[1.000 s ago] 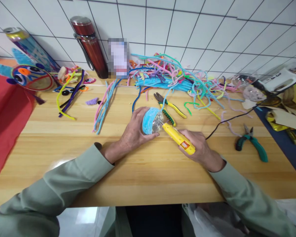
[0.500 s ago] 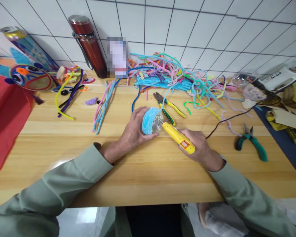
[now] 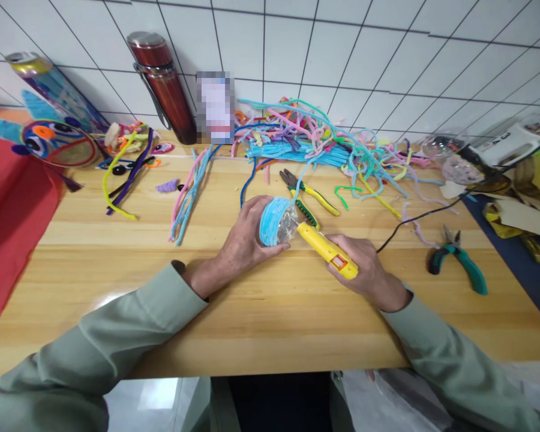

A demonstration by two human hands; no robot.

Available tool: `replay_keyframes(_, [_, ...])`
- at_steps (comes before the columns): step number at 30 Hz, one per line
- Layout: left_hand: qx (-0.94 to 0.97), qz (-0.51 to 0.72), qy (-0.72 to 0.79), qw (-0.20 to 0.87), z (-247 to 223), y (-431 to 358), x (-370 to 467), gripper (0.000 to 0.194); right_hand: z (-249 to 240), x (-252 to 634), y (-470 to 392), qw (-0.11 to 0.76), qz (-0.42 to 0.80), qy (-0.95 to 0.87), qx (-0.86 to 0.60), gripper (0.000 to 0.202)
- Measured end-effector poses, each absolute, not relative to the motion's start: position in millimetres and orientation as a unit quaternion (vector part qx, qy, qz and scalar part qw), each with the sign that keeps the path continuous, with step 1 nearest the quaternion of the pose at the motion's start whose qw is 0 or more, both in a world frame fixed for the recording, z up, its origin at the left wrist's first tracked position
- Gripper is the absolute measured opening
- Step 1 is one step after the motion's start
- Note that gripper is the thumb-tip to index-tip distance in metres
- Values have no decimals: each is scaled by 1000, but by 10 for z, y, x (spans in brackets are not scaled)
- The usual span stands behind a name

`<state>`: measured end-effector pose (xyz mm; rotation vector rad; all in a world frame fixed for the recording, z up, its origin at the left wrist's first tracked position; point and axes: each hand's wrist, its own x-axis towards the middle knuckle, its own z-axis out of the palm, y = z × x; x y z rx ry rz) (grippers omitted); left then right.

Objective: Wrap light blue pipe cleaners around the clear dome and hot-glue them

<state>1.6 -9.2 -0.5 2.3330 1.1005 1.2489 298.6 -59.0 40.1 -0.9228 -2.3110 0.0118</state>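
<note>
My left hand (image 3: 245, 240) is wrapped round a clear, rounded plastic piece (image 3: 279, 222) whose left part is covered in coils of light blue pipe cleaner. A loose blue pipe cleaner end (image 3: 300, 180) rises from its upper edge. In my right hand (image 3: 360, 264) is a yellow hot glue gun (image 3: 326, 249), its metal tip pointing at the bare clear part; whether it touches cannot be made out. Just behind the piece lie yellow-and-green pliers (image 3: 312, 195).
Tangled pipe cleaners (image 3: 301, 150) line the tiled wall. A red thermos (image 3: 164, 90), a tall can (image 3: 54, 90) and a decorated face piece (image 3: 58, 141) stand left. Green pliers (image 3: 465, 261) lie right, near the black cord (image 3: 414, 217). Pink and blue pipe cleaners (image 3: 191, 195) lie left of my hands.
Both hands keep nearly the same position. The glue gun has shifted very slightly to the right and down, and the view has tilted a little.
</note>
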Motion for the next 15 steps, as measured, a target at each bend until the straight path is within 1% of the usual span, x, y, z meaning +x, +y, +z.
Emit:
replay_keyframes(3, [804,434,381,139,-2,-91,14,105,449,3099,-559,324,-26,-858,-396,29])
replay_keyframes(6, [800,445,380,135,-8,-86,20,103,499,3356,-470,304,-42,-832,-462,40])
replay_keyframes(9, [801,445,379,129,-18,-79,31,104,486,3700,-341,270,-52,-829,-487,51])
replay_keyframes(11, [801,443,381,130,-21,-75,37,105,433,3901,-261,259,-62,-834,-482,52])
replay_keyframes(15, [801,445,378,131,-22,-70,40,105,307,4084,-182,220,-41,-856,-466,46])
